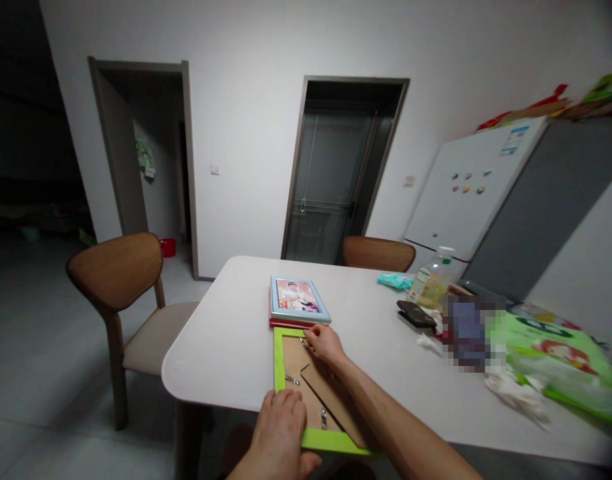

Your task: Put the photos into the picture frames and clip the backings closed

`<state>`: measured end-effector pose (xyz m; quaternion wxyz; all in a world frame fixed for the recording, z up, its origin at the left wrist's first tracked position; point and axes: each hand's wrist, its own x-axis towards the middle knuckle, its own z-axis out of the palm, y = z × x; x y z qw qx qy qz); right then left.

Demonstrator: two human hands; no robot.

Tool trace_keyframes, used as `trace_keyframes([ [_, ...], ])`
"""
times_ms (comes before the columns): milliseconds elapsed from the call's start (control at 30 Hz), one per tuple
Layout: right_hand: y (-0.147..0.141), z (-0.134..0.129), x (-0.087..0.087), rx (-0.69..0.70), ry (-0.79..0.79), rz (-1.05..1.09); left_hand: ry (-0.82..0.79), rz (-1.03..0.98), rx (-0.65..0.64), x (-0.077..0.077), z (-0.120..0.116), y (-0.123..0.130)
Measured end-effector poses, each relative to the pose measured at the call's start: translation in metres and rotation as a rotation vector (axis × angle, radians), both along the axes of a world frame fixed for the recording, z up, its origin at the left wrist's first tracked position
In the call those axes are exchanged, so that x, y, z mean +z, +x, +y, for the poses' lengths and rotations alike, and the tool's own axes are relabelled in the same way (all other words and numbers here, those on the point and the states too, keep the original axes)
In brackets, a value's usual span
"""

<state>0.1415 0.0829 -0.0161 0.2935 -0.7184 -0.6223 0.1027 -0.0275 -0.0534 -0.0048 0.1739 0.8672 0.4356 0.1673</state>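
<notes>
My right hand (326,345), fingers pinched together, is at a metal clip (303,341) on the back of the green picture frame (280,360), face-down on the bench (221,333), my left hand (279,427) half-closed at its near edge, neither grip clear.

The right hand (326,345) has room to pass left over the white tabletop (206,347), but the stacked picture frames (299,300) sit just ahead, and a plastic bottle (433,280) and phone (416,313) block the right.

Left hand (279,433) and right hand (326,345) are bare, as is the right forearm (391,420).
</notes>
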Motion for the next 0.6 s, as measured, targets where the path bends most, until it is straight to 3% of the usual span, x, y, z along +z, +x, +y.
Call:
trace_keyframes([
  [133, 0.026, -0.022, 0.007, 0.022, 0.060, 0.059, 0.010, 0.007, -0.073, -0.001, -0.002, 0.023],
  [267, 0.032, -0.062, 0.008, 0.058, 0.064, 0.073, 0.027, 0.012, 0.009, -0.007, -0.001, 0.023],
  [467, 0.009, -0.125, 0.010, 0.589, 0.113, -0.082, 0.053, 0.018, 0.001, -0.015, 0.005, -0.005],
  [600, 0.010, -0.144, 0.013, 0.716, 0.156, -0.220, 0.054, 0.025, -0.003, -0.016, 0.008, -0.006],
])
